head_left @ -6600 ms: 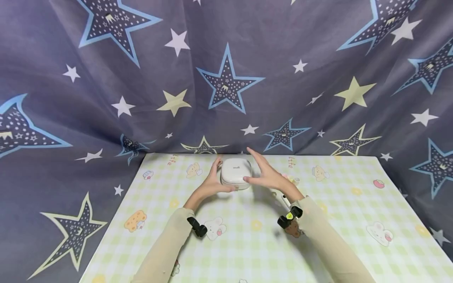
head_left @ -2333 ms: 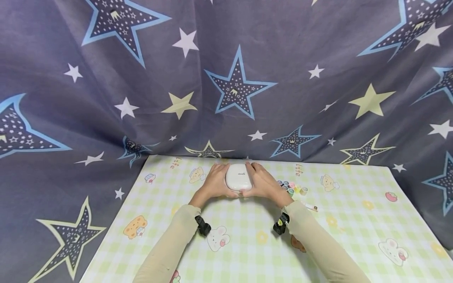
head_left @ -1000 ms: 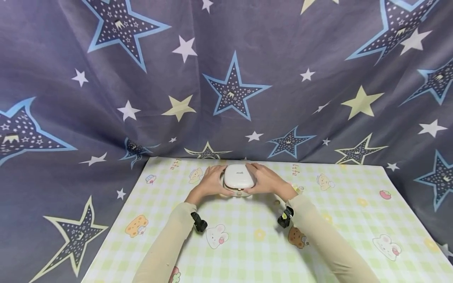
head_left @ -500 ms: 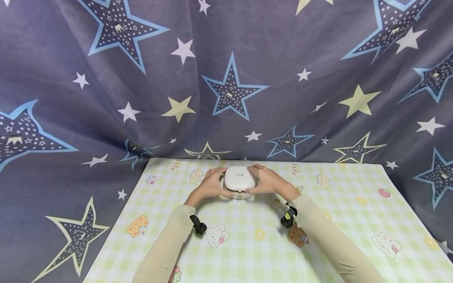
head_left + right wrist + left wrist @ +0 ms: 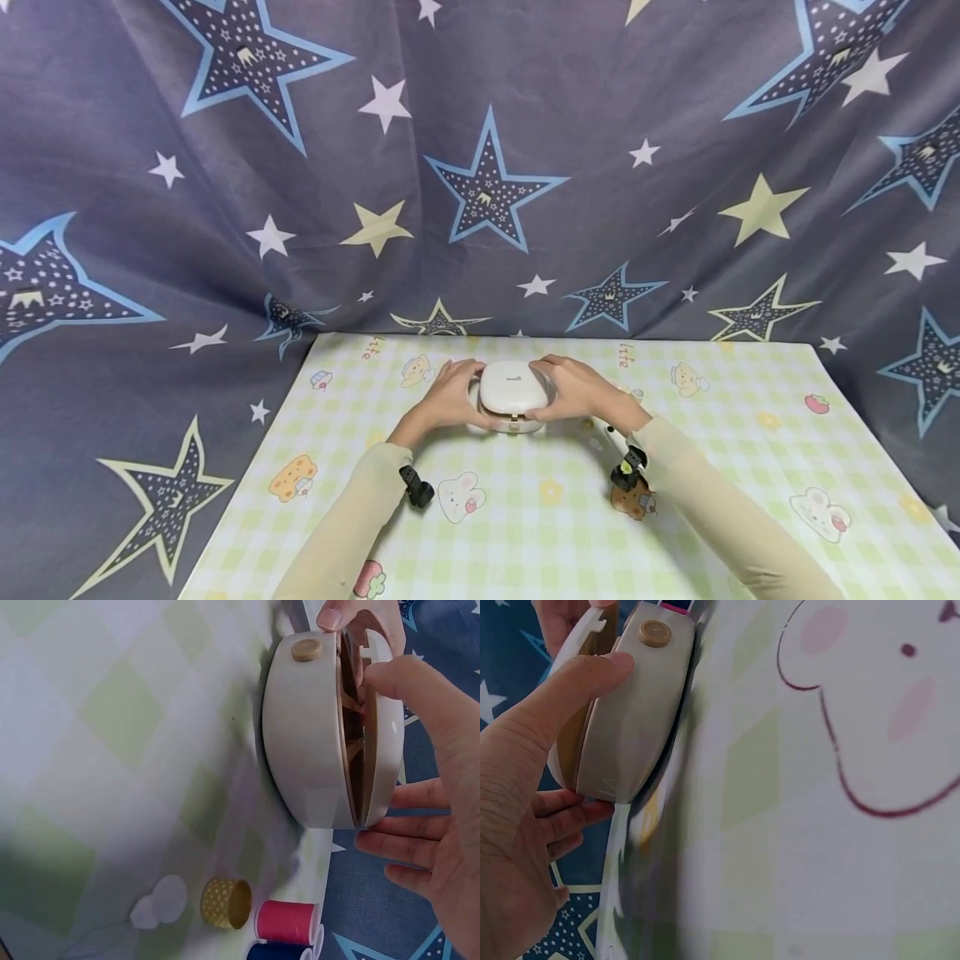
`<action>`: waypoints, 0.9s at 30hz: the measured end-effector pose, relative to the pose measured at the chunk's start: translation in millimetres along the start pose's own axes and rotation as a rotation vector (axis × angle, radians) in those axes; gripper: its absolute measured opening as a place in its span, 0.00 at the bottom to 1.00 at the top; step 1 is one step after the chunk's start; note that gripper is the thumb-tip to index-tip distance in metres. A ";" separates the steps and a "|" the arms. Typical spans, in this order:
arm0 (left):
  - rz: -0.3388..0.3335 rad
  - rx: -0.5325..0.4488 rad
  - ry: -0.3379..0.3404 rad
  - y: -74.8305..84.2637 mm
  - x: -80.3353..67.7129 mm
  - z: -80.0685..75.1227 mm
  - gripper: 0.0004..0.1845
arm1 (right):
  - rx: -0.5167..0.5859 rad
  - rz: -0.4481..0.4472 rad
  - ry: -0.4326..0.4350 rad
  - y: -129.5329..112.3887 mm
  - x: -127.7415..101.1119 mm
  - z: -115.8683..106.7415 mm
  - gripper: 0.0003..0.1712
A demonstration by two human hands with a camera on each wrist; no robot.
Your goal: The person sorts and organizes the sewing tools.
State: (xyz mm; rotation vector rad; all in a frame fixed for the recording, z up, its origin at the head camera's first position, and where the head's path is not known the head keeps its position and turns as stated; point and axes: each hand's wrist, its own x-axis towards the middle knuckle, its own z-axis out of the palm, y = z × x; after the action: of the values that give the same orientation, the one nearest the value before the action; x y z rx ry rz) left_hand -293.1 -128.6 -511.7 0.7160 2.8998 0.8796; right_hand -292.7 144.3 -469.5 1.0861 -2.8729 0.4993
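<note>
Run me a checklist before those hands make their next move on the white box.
1. Lid unfastened: ok, its front edge stands apart from the base.
2. Base steadied: ok, the left hand is around its side, thumb beside the tan button.
3. Lid in hand: ok, the right hand has its thumb at the lid's front edge.
4. Base supported: ok, it appears to rest on the checked table cover.
5. Red thread spool out of the way: ok, it lies apart from the base.
6. Contents identified: cannot tell, the gap is too narrow.
</note>
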 end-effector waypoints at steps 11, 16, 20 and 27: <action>0.001 0.006 -0.014 -1.4 -4.0 2.2 0.61 | 0.199 0.007 -0.011 6.2 5.7 -21.8 0.30; -0.004 0.008 -0.022 -2.6 -4.8 3.3 0.60 | 0.311 0.021 0.016 13.3 13.7 -34.6 0.17; 0.020 0.007 -0.014 -3.0 -4.7 2.6 0.56 | 0.411 0.026 0.045 17.1 21.9 -41.6 0.12; 0.058 -0.008 0.005 -4.3 -3.8 3.0 0.54 | 0.543 0.053 0.134 18.9 34.7 -48.5 0.08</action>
State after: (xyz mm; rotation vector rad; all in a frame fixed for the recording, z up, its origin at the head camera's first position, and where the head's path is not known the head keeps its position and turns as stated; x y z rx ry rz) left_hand -291.1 -131.8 -516.9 0.8027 2.8922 0.8998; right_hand -335.3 150.3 -424.0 0.9701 -2.7157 1.3551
